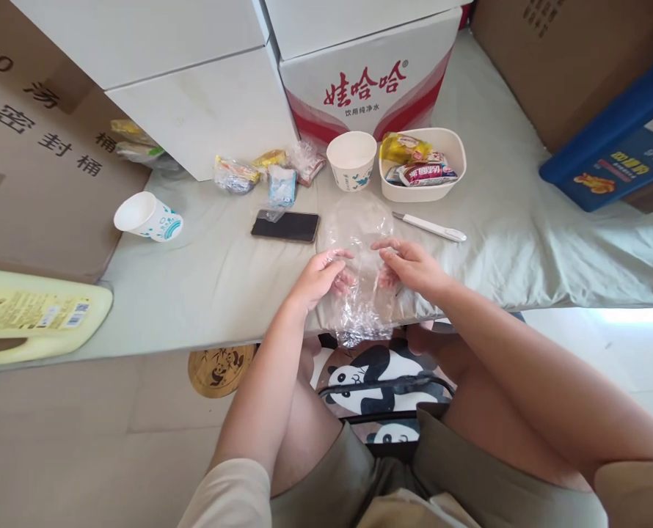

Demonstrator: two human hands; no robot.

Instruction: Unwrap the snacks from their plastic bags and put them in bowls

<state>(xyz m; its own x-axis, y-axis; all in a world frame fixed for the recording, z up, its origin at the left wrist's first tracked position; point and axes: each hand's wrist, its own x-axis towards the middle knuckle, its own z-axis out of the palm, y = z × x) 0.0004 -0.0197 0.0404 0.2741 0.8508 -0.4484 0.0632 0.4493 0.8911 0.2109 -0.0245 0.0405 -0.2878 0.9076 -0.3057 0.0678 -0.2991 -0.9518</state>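
Left hand and right hand grip clear plastic bag.

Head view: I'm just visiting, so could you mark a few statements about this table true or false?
1. The left hand and right hand both hold the clear bag. True.
2. The phone lies in the tray. False: it lies on the table, left of the bag.
3. The cup at far left lies on its side. True.
4. The tray is empty. False: it holds snack packets.
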